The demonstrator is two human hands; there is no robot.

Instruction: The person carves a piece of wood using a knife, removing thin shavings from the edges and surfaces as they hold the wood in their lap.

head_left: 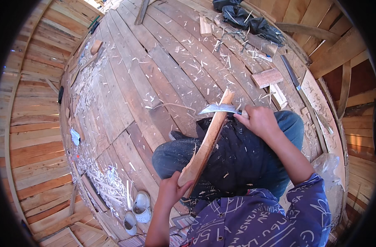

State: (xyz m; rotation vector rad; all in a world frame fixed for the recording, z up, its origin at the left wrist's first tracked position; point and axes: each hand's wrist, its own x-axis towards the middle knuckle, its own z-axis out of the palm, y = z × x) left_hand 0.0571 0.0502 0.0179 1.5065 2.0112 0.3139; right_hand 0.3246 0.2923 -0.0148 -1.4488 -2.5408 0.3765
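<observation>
A long, slightly curved piece of wood (205, 147) slants across my lap, its far end beyond my knees. My left hand (174, 190) is closed round its near end, thumb on top. In my right hand (260, 119) is a knife (216, 108) with a curved, pointed blade, gripped by the handle. The blade lies across the wood near its far end, its tip pointing left. A curled shaving still hangs along the wood's left edge. Dark cloth (237, 158) covers my lap under the wood, with small chips on it.
Wood shavings (113, 183) lie thick along the left wall and scattered over the plank floor (126, 90). Pale clogs (142, 208) stand at my lower left. To the right lie a wood block (267, 78), a long dark-handled tool (289, 71) and a clear plastic bag (327, 166). Black plastic (251, 24) lies far right.
</observation>
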